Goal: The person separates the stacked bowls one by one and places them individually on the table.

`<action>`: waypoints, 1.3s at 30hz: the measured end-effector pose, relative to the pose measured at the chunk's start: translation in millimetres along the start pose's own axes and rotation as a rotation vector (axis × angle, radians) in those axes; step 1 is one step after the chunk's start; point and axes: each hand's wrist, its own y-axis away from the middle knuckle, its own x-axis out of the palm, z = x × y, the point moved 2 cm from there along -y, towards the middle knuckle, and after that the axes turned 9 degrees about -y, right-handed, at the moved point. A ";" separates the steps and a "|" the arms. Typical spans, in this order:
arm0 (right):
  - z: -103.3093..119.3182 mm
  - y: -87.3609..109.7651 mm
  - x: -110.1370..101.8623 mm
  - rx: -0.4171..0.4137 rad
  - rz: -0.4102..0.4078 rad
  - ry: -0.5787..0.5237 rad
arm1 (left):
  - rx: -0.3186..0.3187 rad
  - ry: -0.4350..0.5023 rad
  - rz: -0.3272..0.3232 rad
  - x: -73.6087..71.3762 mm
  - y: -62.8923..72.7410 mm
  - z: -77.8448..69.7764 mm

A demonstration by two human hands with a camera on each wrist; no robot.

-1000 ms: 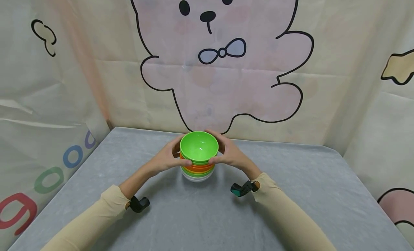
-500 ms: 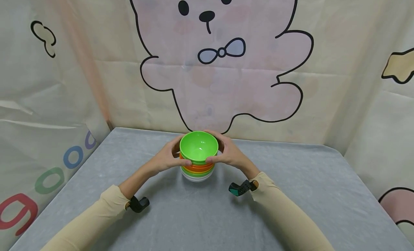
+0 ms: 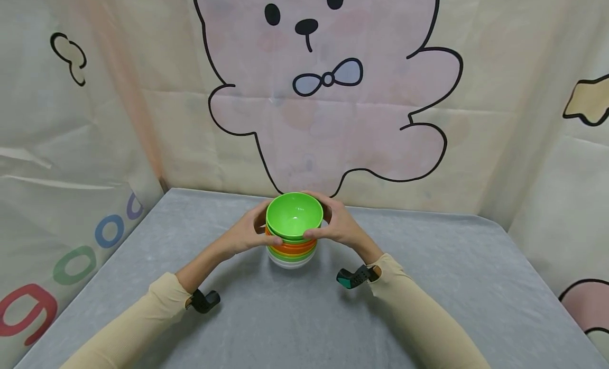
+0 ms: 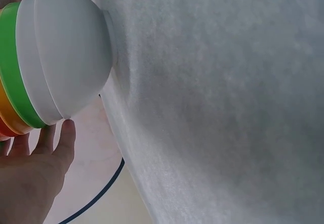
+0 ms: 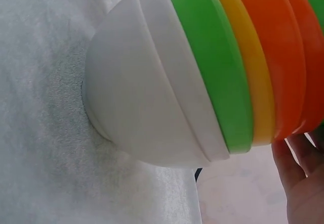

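A stack of nested plastic bowls stands upright on the table, topped by a bright green bowl whose inside faces up. Orange bowls, a yellow bowl and another green one sit below it. At the bottom a white bowl rests on the cloth. My left hand grips the stack's left side, thumb in front and fingers behind. On the right side my right hand holds it the same way, its thumb just under the green rim. The bowls partly hide the fingers of both hands.
A grey cloth covers the table, whose back edge meets a hanging backdrop with a cartoon bear. Fabric walls rise at the left and right. A black wrist device sits on the left wrist, another on the right.
The right thumb has slid slightly left along the bowls since a second ago. Both hands and the stack otherwise stay in place; the head view shifts only a little.
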 end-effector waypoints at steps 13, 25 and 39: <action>16.0 2.9 -16.8 -0.014 -0.108 -0.128 | -0.010 0.013 0.042 -2.7 5.2 7.6; 35.3 27.5 -58.3 -0.031 -0.275 -0.142 | -0.051 -0.037 0.054 -4.1 8.7 7.5; 29.3 60.6 -83.2 0.024 -0.295 -0.120 | -0.073 -0.049 0.058 -4.5 9.4 8.3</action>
